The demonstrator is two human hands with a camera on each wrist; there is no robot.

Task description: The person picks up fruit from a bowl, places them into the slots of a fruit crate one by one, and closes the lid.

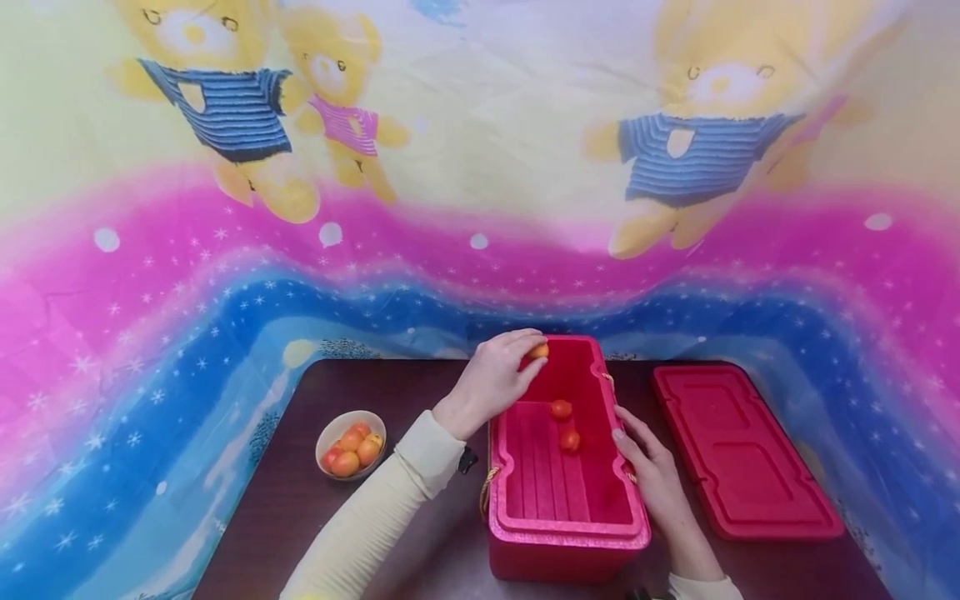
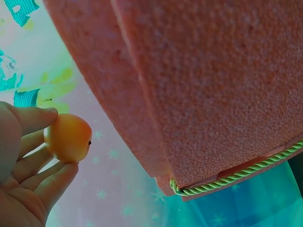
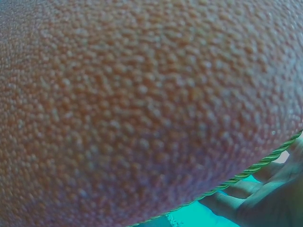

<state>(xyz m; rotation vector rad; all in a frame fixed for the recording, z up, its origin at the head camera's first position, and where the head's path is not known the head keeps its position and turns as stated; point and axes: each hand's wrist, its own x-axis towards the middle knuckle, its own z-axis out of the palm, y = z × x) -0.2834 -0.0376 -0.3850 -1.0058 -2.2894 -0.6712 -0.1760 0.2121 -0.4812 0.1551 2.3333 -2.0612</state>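
My left hand [image 1: 495, 371] is over the far left rim of a red foam box [image 1: 562, 527]. Its thumb and fingers pinch a small, smooth orange fruit [image 2: 69, 138] with a tiny dark spot at one end; in the left wrist view the fruit shows beside the box's outer wall. My right hand [image 1: 655, 467] rests against the box's right side, fingertips at the rim and fingers fairly straight. Inside the box, toward its right wall, lie two orange-red fruits [image 1: 561, 409]. A cream bowl [image 1: 321, 435] on the left holds several more orange fruits [image 1: 345, 463].
The box's red lid [image 1: 738, 442] lies flat to the right. Twisted gold rope handles [image 1: 486, 492] hang along the box's long sides. Everything stands on a dark brown table [image 1: 442, 550], with a cloth backdrop [image 1: 480, 167] printed with bears behind and around it.
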